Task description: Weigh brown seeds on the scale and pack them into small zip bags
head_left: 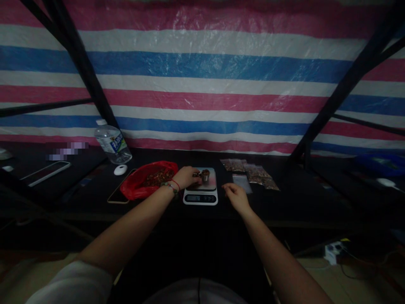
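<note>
On a white kitchen scale, a small metal measuring cup stands filled with brown dried bits. My left hand reaches over the left side of the scale plate, its fingers closed at the cup's handle side; the exact grip is partly hidden. A red plastic bag lies open to the left with reddish-brown pieces inside. My right hand rests just right of the scale, fingers loosely curled with nothing visible in them. Beside it lies a flat clear zip bag.
Several filled small bags lie behind the zip bag. A phone sits partly under the red bag. A white oval object and a large plastic bottle stand at the left. Black frame posts rise at both sides before a striped sheet.
</note>
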Tool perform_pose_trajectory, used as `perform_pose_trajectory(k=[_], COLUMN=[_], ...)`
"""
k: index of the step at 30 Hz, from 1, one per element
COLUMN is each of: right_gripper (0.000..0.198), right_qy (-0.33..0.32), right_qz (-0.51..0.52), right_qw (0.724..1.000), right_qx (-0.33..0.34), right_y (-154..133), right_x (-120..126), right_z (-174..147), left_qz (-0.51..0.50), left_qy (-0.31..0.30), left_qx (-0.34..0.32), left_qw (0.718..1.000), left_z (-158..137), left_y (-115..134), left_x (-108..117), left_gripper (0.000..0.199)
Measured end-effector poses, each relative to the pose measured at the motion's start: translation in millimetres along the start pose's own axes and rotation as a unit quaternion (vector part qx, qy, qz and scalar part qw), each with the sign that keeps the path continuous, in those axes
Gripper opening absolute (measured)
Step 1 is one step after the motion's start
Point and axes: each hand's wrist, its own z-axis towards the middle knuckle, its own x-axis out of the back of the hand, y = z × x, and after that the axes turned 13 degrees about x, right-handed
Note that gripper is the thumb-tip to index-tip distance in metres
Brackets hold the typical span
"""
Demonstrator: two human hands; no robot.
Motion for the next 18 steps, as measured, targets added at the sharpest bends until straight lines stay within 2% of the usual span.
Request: perform_pose_trajectory(k=[4, 11, 18], right_gripper=[0.033, 0.034, 0.034], right_qy=[-0.004, -0.002, -0.013], right_qz=[-0.012, -0.011, -0.015], right_qw=[1.000, 1.000, 1.000], right_qx=[0.005, -0.005, -0.001], right_y=[-1, -4, -2], right_x=[0, 1, 1], right_z=[0, 1, 1], left_qz=[0.002, 0.012, 0.010], left_qy=[0.027, 0.020, 0.032], left_qx=[-0.015, -0.039, -0.017], left_qw=[1.000, 0.999, 0.999], left_z=[-2, 0, 1], left_y=[-3, -4, -10], left_x=[-1, -7, -11], left_gripper=[0.024, 0.027, 0.033])
